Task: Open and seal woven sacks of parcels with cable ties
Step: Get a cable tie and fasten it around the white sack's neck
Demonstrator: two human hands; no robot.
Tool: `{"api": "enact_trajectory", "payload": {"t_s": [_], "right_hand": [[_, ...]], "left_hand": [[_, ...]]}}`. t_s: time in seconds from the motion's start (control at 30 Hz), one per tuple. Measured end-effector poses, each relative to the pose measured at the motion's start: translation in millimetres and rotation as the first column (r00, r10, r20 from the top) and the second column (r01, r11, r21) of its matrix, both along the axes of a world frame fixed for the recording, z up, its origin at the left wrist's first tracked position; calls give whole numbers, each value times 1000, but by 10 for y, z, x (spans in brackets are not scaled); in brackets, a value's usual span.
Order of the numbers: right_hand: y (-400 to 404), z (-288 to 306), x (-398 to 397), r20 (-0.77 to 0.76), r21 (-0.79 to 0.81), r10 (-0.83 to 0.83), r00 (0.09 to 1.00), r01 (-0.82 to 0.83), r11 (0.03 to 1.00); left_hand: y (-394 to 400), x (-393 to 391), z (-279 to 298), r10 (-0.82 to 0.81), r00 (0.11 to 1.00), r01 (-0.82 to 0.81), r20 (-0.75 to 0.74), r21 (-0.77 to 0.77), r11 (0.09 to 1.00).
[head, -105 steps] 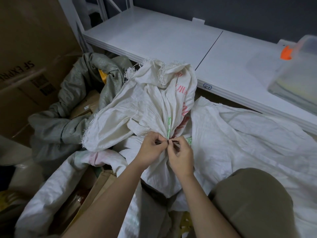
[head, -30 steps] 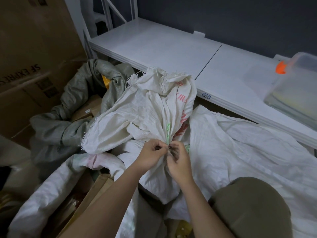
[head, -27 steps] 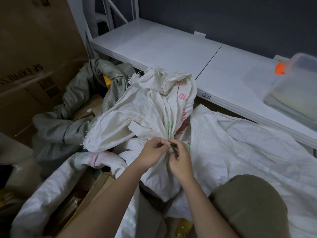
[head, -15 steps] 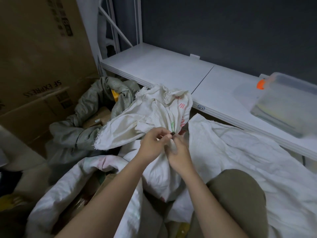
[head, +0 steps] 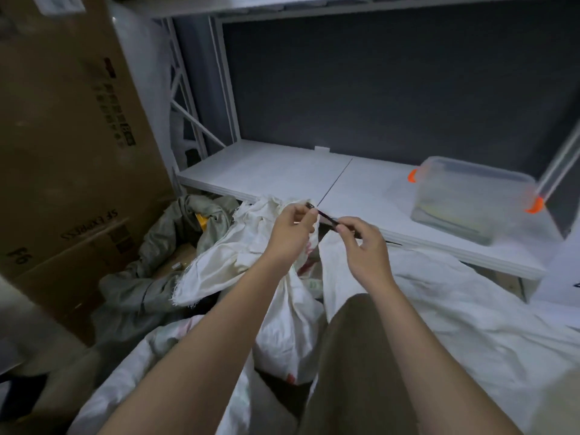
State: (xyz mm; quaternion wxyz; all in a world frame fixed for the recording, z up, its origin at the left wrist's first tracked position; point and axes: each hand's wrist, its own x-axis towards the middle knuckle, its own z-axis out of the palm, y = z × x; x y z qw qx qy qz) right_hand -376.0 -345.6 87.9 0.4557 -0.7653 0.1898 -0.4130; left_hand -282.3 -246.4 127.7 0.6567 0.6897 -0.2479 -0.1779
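Note:
A black cable tie (head: 326,216) stretches between my two hands, lifted above the sacks. My left hand (head: 290,229) pinches its head end at the fingertips. My right hand (head: 361,243) pinches the other end between thumb and forefinger. Below them lies a white woven sack (head: 238,262) with red and green print, its frayed mouth loose and spread. A second white sack (head: 439,296) covers the floor to the right.
A white shelf (head: 282,171) runs behind the sacks, with a clear plastic box (head: 470,199) with orange clips on its right part. A grey-green sack (head: 163,237) with parcels lies at left, beside tall cardboard boxes (head: 62,136). My knee (head: 361,356) is at bottom centre.
My hands have risen off the sack's gathered neck and drawn apart, with the cable tie now free and held between them. The sack's neck is no longer bunched. The view has tilted up.

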Motion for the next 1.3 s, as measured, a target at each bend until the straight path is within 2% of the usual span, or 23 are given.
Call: {"api": "enact_trajectory", "payload": {"t_s": [0.13,0.23,0.33,0.47,0.67,0.77,0.87,0.93,1.07,1.17,1.3], "right_hand": [[-565,51,-250,-83,-77,-105,991,99,992],[-1019,45,-389,-77,-63,-171,982,167,984],[-1597,-7,-469,-76,-145,-292,954,279,949],[-2374,-43,-452,-132,-322,-452,882,393,861],[-3371,-60,-255,-262,-475,-605,752,445,759],[-3734,-69,-136,-350,-555,-660,665,420,718],[-3913,-155,-17,-505,-568,-651,567,350,745],[-3823,-217,117,-524,-542,-609,596,318,778],[-3205,-354,450,-343,-482,-467,815,273,832],[-2629,-458,694,-313,-383,-369,875,239,892],[-1832,-553,1049,-366,-266,-175,914,78,961]], "left_hand": [[-473,-148,128,-50,997,45,60,76,996],[-870,-192,121,-82,992,70,92,131,989],[-1370,-261,23,-137,984,114,117,186,976],[-2064,-327,-103,-194,963,139,188,270,953],[-3054,-251,-262,-279,918,169,281,358,918],[-3379,-130,-306,-308,894,166,326,397,903],[-3536,-27,-396,-333,874,168,353,424,890],[-3529,47,-465,-346,863,169,368,434,885],[-3282,258,-605,-258,907,110,332,404,908],[-2859,468,-676,-144,946,15,292,404,915],[-2060,811,-793,-1,964,-112,267,405,907]]}}
